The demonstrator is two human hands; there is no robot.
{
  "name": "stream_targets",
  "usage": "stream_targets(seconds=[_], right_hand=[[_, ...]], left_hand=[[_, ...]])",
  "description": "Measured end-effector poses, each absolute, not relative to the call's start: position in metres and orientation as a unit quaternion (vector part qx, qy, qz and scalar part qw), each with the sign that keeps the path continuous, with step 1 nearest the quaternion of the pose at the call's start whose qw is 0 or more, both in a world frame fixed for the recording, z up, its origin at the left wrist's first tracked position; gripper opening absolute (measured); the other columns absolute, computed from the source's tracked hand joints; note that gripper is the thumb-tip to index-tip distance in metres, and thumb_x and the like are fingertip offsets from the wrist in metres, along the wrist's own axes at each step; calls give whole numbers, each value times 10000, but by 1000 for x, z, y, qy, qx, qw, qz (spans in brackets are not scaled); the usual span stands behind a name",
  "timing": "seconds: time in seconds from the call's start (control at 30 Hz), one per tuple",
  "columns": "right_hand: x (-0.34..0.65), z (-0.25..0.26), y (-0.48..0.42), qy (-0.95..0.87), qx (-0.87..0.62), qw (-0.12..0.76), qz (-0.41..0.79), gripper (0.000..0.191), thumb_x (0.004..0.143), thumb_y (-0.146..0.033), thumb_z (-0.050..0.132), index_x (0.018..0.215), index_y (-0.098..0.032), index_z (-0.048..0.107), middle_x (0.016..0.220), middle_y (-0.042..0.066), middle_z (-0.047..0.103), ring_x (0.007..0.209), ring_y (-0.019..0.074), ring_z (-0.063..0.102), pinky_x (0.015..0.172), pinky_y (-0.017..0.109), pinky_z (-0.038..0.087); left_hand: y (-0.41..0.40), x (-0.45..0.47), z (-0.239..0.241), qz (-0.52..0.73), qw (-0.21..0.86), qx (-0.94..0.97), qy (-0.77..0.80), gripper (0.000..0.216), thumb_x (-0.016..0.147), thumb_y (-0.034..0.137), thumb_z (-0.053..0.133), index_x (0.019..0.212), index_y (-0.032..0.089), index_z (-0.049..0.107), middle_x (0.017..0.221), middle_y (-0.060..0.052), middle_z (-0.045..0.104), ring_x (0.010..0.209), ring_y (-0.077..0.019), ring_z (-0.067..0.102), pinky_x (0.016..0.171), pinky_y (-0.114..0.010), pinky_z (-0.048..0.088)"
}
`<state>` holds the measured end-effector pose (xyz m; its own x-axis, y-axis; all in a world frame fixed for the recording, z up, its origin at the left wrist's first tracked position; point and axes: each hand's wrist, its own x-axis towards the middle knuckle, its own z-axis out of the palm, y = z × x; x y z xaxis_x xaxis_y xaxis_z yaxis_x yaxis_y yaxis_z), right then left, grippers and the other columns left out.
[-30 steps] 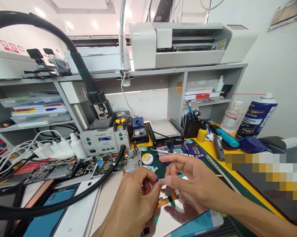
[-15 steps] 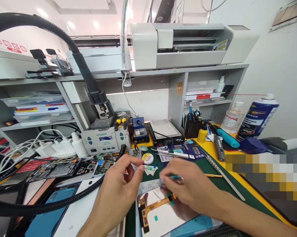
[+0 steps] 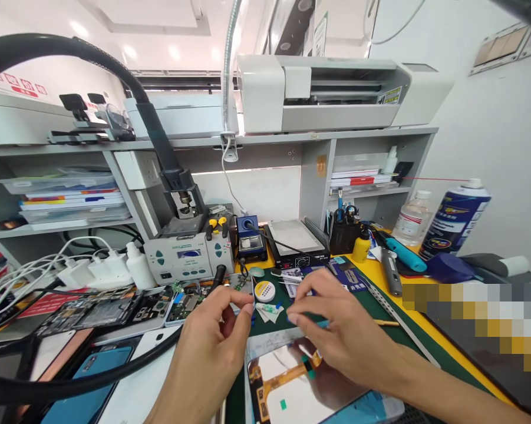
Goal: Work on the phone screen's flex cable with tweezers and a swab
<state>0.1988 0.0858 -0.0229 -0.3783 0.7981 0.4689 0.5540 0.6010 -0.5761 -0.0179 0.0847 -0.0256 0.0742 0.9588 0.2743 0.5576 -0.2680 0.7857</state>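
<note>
On my head cam: 1 mirror-backed display panel (image 3: 312, 397) low in frame, right of center, lying on the green mat (image 3: 378, 306) with a blue-and-white sheet under it. 1 orange flex cable (image 3: 287, 375) across its back, 2 green tape pieces (image 3: 283, 404), no print I can read on any of it.

My right hand (image 3: 336, 330) is over the panel's far side, fingers curled in; can't tell if it's gripping anything. My left hand (image 3: 212, 347) is near the panel's left side, thumb and forefinger close together; can't tell if something's pinched.

Beyond: 1 yellow-and-white tin (image 3: 264, 291), characters too small. 1 rework station (image 3: 185, 259), logo blurred. 1 heating plate (image 3: 298, 241), front lettering illegible.

Right side: 1 yellow bottle (image 3: 361, 246), 1 clear bottle (image 3: 411, 218), 1 blue spray can (image 3: 455, 218); can't read those labels. Far left wall: red lettering (image 3: 20, 88), unreadable.
</note>
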Motion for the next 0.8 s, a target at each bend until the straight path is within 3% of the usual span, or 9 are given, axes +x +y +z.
stream_targets(seconds=[0.07,0.17,0.23,0.33,0.4,0.47,0.63,0.8], right_hand=[[198,-21,85,-801,-425,378,186,192,918,-168,579,789,-210,715,926,64,592,908,249,526,788,406,399],[198,-14,87,-777,-437,374,257,224,853,-161,642,643,-217,693,883,42,576,863,239,521,789,402,384],[200,-8,89,-735,-452,387,325,178,862,-221,653,696,-216,719,879,35,563,878,235,524,817,395,387],[203,-2,93,-645,-454,386,479,232,885,-339,638,721,-188,700,788,18,557,741,190,522,709,342,422],[203,-3,95,-581,-433,369,582,267,875,-360,640,679,-179,646,720,-5,535,610,146,472,621,311,422],[203,-7,96,-525,-406,360,655,249,866,-345,645,684,-178,616,702,-21,508,569,124,444,599,291,422],[203,-16,95,-441,-358,320,758,184,878,-291,604,762,-153,644,743,13,544,681,154,524,640,273,410],[202,-16,99,-412,-321,298,799,229,877,-277,570,752,-109,663,721,43,595,657,150,515,674,281,394]], left_hand=[[85,-18,-27,396,254,688,553,266,908,474,513,899,236,630,771,-7,598,580,-165,448,536,-278,315],[84,-16,-26,398,273,679,552,288,900,487,526,919,230,655,717,2,578,591,-167,440,539,-276,311],[83,-14,-24,403,326,667,535,305,884,496,561,913,215,677,735,-8,600,638,-164,464,542,-262,318],[81,-6,-18,382,520,577,501,349,842,517,625,848,179,712,699,-6,596,537,-98,385,435,-209,222],[80,1,-16,362,651,484,459,346,819,495,666,807,153,720,670,-3,594,444,-47,270,373,-190,101],[78,8,-15,351,731,418,409,302,818,433,690,791,133,719,647,-6,609,390,-16,228,336,-178,72],[76,16,-19,345,798,367,330,320,909,367,595,802,101,737,404,73,389,307,-8,154,299,-148,84],[80,15,-21,304,833,345,308,338,946,345,542,818,100,736,392,49,428,276,-22,194,278,-154,108]])
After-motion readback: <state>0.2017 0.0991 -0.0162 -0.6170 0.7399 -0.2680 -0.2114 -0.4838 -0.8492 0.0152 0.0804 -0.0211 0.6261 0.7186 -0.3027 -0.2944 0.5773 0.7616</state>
